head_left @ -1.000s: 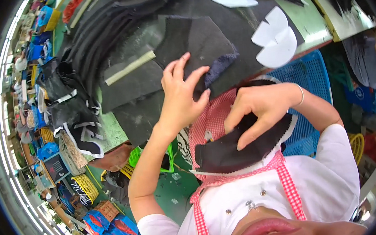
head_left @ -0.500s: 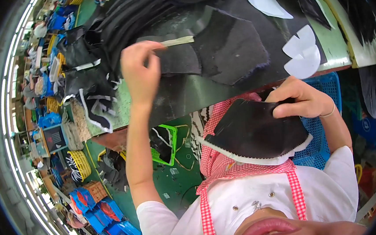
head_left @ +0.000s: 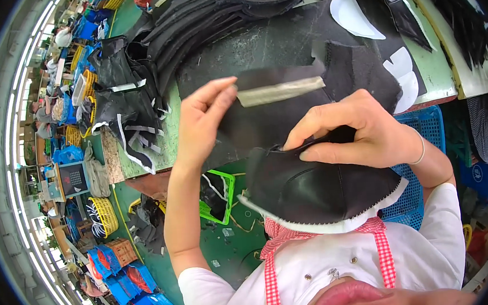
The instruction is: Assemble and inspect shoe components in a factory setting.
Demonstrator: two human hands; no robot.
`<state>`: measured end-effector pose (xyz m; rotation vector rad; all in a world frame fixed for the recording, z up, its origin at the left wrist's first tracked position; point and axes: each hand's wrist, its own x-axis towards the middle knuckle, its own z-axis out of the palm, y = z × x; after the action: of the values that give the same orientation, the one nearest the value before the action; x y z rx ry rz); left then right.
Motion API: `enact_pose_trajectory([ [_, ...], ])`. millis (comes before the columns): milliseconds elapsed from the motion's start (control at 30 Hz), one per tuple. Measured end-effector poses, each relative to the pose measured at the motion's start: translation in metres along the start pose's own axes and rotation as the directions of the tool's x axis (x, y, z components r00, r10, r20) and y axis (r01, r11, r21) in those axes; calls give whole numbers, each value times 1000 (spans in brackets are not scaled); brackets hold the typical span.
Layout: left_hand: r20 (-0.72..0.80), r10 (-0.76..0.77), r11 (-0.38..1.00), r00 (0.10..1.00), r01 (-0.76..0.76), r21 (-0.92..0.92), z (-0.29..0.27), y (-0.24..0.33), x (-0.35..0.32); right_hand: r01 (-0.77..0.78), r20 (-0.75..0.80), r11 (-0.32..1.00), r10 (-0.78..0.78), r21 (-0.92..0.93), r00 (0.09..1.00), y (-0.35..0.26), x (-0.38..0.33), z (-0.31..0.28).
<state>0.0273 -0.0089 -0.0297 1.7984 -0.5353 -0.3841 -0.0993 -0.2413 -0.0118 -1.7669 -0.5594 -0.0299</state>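
Observation:
My left hand (head_left: 210, 118) is closed, thumb and forefinger pinching the corner of a black fabric piece. A pale beige strip (head_left: 282, 90) lies along that piece, its near end just by my fingertips. My right hand (head_left: 360, 132) is closed on the top edge of a glossy black leather piece (head_left: 321, 189), with its thumb on top. This leather piece has a curved, toothed lower edge with white lining (head_left: 341, 224) showing beyond it, and it hangs in front of my chest. On the table, beyond my right hand, rests a dark fuzzy-edged piece (head_left: 364, 71).
Stacked black curved pieces (head_left: 205, 26) lie at the back of the table. White rounded pieces (head_left: 354, 17) are at the right. Black scraps with white edges (head_left: 126, 116) sit at the left. Below are a blue basket (head_left: 426, 132) and a green crate (head_left: 230, 194).
My left hand has moved right, lifting the strip and black fabric off the table toward me. My right hand has moved left with the leather piece, bringing both hands closer together.

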Motion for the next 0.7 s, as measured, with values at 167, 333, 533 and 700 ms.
enact_pose_trajectory([
  [167, 137, -30, 968, 990, 63, -244, 12, 23, -29, -173, -137, 950, 213, 258, 967, -20, 11, -1],
  [333, 174, 100, 949, 980, -42, -313, 11, 20, -37, -172, -198, 956, 221, 239, 955, -15, 11, 0],
  [533, 276, 105, 921, 956, 11, -390, 6, 24, -38, -150, -242, 968, 197, 200, 950, -11, 12, 2],
  [700, 299, 91, 920, 950, 35, -390, 7, 24, -38, -128, -255, 977, 169, 169, 952, -1, 11, 6],
])
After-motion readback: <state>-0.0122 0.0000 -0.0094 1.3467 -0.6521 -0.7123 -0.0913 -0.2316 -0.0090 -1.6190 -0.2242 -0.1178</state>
